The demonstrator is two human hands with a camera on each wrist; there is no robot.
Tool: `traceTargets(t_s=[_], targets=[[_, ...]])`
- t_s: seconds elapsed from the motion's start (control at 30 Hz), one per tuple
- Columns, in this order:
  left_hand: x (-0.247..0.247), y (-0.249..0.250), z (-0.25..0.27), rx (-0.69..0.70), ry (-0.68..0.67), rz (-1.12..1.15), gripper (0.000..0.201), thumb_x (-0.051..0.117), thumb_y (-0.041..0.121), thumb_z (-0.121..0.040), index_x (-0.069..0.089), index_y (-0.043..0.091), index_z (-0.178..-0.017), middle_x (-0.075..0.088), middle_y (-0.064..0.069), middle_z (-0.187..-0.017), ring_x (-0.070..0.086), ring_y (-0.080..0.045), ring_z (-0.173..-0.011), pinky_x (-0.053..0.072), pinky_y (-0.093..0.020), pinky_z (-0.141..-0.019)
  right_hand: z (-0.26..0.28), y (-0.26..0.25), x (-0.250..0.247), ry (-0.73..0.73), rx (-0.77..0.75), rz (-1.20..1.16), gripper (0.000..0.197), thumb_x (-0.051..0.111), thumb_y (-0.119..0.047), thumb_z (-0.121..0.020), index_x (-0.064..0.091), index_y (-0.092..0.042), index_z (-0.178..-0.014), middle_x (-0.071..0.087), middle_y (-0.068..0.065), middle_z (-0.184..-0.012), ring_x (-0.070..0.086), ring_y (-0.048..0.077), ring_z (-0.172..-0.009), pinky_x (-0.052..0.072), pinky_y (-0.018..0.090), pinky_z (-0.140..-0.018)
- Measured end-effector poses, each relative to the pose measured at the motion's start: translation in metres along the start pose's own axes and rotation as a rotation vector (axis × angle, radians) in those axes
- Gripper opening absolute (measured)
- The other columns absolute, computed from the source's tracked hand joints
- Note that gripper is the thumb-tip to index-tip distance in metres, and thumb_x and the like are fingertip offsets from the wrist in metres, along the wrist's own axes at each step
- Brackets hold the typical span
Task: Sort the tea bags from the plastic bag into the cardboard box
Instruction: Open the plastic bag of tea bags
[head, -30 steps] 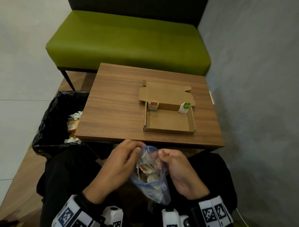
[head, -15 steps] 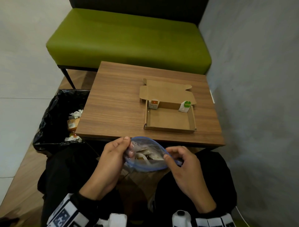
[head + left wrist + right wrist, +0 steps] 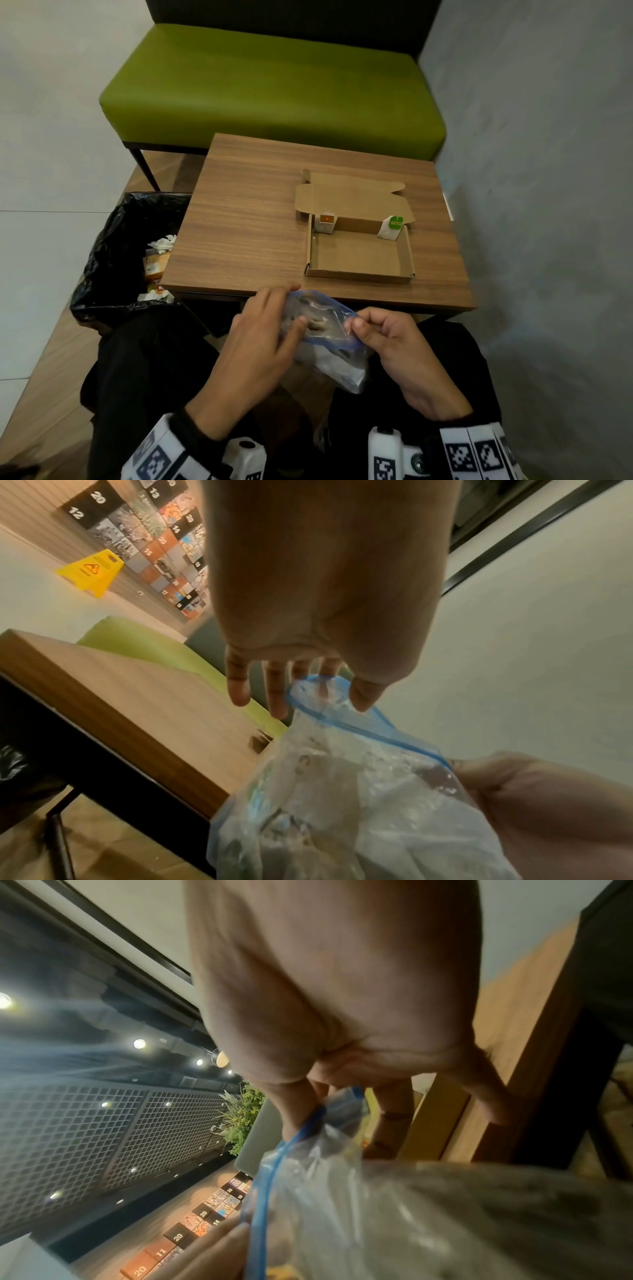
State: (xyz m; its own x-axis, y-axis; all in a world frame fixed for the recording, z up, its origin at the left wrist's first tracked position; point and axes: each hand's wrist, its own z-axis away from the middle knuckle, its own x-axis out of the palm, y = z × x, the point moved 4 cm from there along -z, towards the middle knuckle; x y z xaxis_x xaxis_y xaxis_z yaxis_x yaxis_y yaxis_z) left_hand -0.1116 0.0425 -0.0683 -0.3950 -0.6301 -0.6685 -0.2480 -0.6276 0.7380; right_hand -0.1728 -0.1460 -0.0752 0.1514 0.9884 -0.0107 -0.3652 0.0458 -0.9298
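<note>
Plastic bag [image 3: 325, 339] — between both hands

You are facing a small wood-grain counter [image 3: 260, 219] set against a green padded bench [image 3: 274, 89] with a dark backrest [image 3: 284, 20] and a thin black leg. To your right stands a grey rough-textured wall [image 3: 541, 171]; to your left, a pale wall [image 3: 51, 102] above a wood-plank floor [image 3: 44, 370]. A bin lined with a black bag [image 3: 113, 260] sits beside the counter's left edge, with crumpled paper inside. The left wrist view shows a yellow wet-floor sign [image 3: 90, 573] and a wall of numbered picture tiles [image 3: 157, 542]. The right wrist view shows ceiling spotlights [image 3: 139, 1043], a grid-patterned panel [image 3: 103, 1137] and a leafy plant [image 3: 241, 1118].
</note>
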Motion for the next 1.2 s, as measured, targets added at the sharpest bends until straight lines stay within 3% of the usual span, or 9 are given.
traceTargets(t_s=[0.13,0.23,0.33,0.4,0.5,0.63,0.83,1.07,1.2], targets=[[-0.007,0.005,-0.006,0.053,0.053,-0.154,0.046,0.03,0.062,-0.092,0.048,0.037,-0.127,0.038,0.013,-0.135,0.04,-0.007,-0.123,0.038,-0.038,-0.098,-0.001,-0.005,0.002,-0.065,0.012,-0.018,0.021,0.052,-0.008,-0.1,0.069,-0.001,-0.089,0.07,0.007,-0.075,0.064,0.012,-0.069,0.05,0.02,-0.064],[-0.006,0.009,-0.008,0.128,0.011,-0.125,0.04,0.032,0.058,-0.094,0.052,0.036,-0.122,0.054,0.019,-0.119,0.051,-0.001,-0.109,0.042,-0.041,-0.096,-0.002,-0.006,0.002,-0.091,-0.008,-0.003,0.024,0.053,-0.008,-0.099,0.07,-0.01,-0.083,0.067,0.004,-0.073,0.061,0.01,-0.068,0.048,0.018,-0.064],[-0.005,0.011,-0.006,0.154,0.019,-0.106,0.038,0.03,0.058,-0.096,0.047,0.042,-0.126,0.058,0.024,-0.112,0.051,0.008,-0.104,0.037,-0.031,-0.092,-0.001,-0.007,0.002,-0.134,-0.011,0.034,0.025,0.055,-0.008,-0.099,0.071,-0.014,-0.08,0.065,0.004,-0.072,0.059,0.012,-0.069,0.047,0.019,-0.065],[-0.004,0.012,-0.004,0.167,0.029,-0.089,0.031,0.031,0.057,-0.096,0.052,0.041,-0.114,0.06,0.024,-0.102,0.053,0.007,-0.096,0.039,-0.028,-0.086,-0.001,-0.006,0.003,-0.156,-0.006,0.054,0.025,0.055,-0.007,-0.098,0.071,-0.013,-0.08,0.066,0.001,-0.07,0.06,0.01,-0.068,0.047,0.019,-0.065],[-0.002,0.01,-0.005,0.101,0.035,0.089,0.021,0.044,0.046,-0.097,0.059,0.035,-0.087,0.062,0.015,-0.078,0.061,-0.006,-0.078,0.048,-0.027,-0.067,0.001,-0.006,0.004,-0.15,-0.004,0.043,0.022,0.057,-0.006,-0.097,0.072,-0.012,-0.082,0.069,0.001,-0.072,0.063,0.009,-0.07,0.048,0.019,-0.066],[0.002,0.005,-0.003,-0.077,-0.043,0.401,0.025,0.054,0.02,-0.098,0.067,0.023,-0.077,0.066,0.004,-0.069,0.062,-0.008,-0.065,0.05,-0.026,-0.065,-0.002,-0.004,-0.005,0.033,-0.058,0.174,0.008,0.071,-0.014,-0.089,0.076,-0.019,-0.093,0.074,0.001,-0.09,0.069,0.009,-0.086,0.051,0.02,-0.072],[0.004,0.002,-0.002,-0.292,-0.014,0.871,0.017,0.059,0.017,-0.091,0.065,0.012,-0.106,0.071,-0.007,-0.069,0.064,-0.016,-0.064,0.051,-0.026,-0.066,-0.008,0.006,-0.013,0.323,-0.086,0.462,0.025,0.085,-0.028,-0.076,0.068,-0.03,-0.095,0.065,-0.005,-0.089,0.063,0.01,-0.08,0.054,0.025,-0.072],[0.014,0.001,-0.007,-0.256,0.09,0.769,0.013,0.052,0.01,-0.099,0.06,0.017,-0.107,0.077,-0.006,-0.084,0.071,-0.009,-0.076,0.055,-0.018,-0.069,-0.027,0.001,-0.001,0.457,-0.073,0.625,0.021,0.078,-0.025,-0.083,0.072,-0.017,-0.102,0.067,-0.006,-0.082,0.066,0.012,-0.08,0.058,0.034,-0.078],[0.017,-0.006,-0.011,-0.3,0.062,0.768,0.013,0.05,0.01,-0.1,0.055,0.017,-0.109,0.078,-0.001,-0.089,0.073,-0.009,-0.083,0.055,-0.02,-0.06,-0.037,-0.003,0.005,0.415,-0.016,0.768,0.024,0.069,-0.028,-0.09,0.07,-0.02,-0.112,0.071,-0.006,-0.099,0.067,0.014,-0.097,0.053,0.041,-0.094]])
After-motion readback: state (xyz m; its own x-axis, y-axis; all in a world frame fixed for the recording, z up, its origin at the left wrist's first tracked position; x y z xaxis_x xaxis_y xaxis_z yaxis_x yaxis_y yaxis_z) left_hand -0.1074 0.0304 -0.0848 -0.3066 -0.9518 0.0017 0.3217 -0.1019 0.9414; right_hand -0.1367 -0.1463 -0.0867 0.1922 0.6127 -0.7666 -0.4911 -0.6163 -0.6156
